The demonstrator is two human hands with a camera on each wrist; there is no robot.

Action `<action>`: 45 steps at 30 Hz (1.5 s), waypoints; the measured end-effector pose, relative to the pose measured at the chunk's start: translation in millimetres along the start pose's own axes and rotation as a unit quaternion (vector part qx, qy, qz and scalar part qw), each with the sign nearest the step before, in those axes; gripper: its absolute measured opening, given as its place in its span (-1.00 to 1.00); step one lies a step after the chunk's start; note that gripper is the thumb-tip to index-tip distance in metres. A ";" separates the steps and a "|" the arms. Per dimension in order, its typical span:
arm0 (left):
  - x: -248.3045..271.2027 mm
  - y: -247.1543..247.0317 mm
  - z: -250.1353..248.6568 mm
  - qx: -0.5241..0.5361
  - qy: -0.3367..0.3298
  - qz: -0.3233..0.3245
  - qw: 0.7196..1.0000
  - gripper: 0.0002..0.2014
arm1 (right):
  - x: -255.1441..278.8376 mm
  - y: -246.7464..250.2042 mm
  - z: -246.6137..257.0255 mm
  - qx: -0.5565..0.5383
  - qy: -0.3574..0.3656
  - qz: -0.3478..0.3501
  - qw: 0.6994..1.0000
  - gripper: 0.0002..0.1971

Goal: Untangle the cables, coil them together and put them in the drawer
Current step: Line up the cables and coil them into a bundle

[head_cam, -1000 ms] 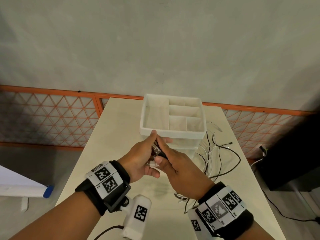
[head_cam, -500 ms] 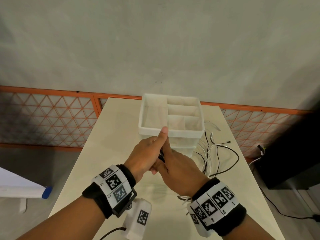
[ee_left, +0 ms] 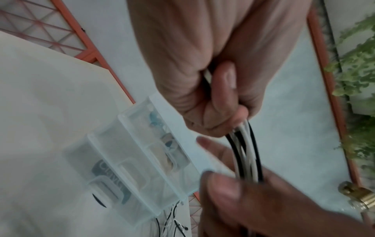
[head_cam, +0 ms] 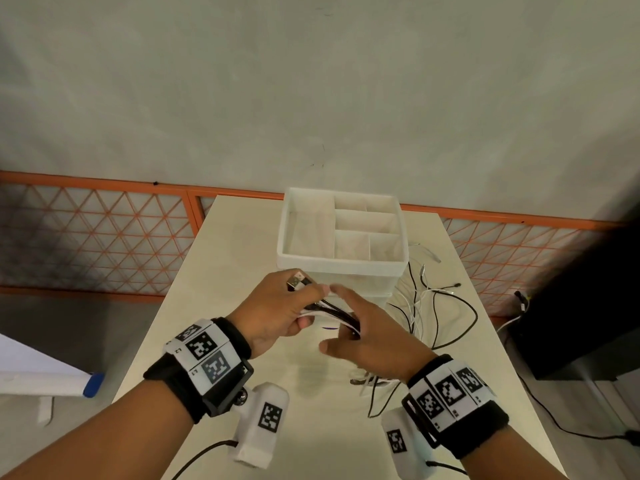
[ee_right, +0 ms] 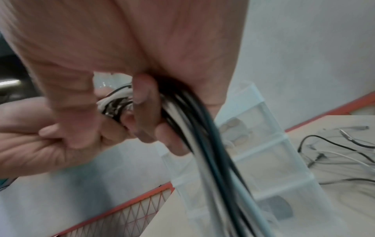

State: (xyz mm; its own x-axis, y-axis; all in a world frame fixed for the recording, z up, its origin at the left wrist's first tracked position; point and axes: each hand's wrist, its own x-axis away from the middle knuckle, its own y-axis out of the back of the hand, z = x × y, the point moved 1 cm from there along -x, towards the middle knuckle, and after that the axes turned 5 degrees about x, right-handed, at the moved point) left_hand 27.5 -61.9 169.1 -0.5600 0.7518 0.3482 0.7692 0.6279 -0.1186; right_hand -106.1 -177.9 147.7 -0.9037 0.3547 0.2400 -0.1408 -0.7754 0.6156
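A bundle of black and white cables [head_cam: 332, 308] stretches between my two hands above the cream table [head_cam: 225, 271]. My left hand [head_cam: 277, 310] grips the bundle near its end, with USB plugs [head_cam: 297, 280] poking up past the knuckles. My right hand [head_cam: 367, 330] holds the same bundle a little to the right; in the right wrist view its fingers [ee_right: 144, 104] curl round the cables [ee_right: 205, 152], which hang down blurred. The left wrist view shows the strands [ee_left: 245, 152] running from my left fist into the right hand [ee_left: 243, 200]. The translucent drawer unit [head_cam: 346, 266] stands just behind the hands.
Loose cable lengths [head_cam: 446, 306] sprawl on the table to the right of the drawer unit and trail under my right wrist. A black box [head_cam: 571, 306] stands off the table's right edge. An orange lattice railing [head_cam: 104, 237] runs along the wall behind.
My hands were pressed together at the plug ends; they have drawn apart, the right hand sliding rightward along the bundle, so a stretch of cable now shows between them.
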 end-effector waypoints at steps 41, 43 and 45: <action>-12.0 22.5 -30.0 0.065 -0.112 -0.076 0.989 -0.65 | 10.3 32.9 -0.9 -0.115 0.147 -0.169 0.968 -0.63; -9.1 11.4 -26.1 0.028 -0.139 -0.106 0.984 -0.54 | 10.5 33.7 11.7 -0.165 0.178 -0.194 0.951 -0.68; -2.6 -4.4 -20.2 -0.073 -0.145 -0.091 0.983 -0.24 | 10.9 30.4 27.5 -0.174 0.219 -0.220 0.934 -0.67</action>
State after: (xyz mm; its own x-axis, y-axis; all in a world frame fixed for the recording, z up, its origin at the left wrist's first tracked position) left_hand 31.8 -70.7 187.5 -0.7406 0.6683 0.0699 0.6719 0.7380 0.0628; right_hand -109.1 -183.3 189.6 -0.7951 0.4902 -0.3570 -0.5920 -0.7550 0.2819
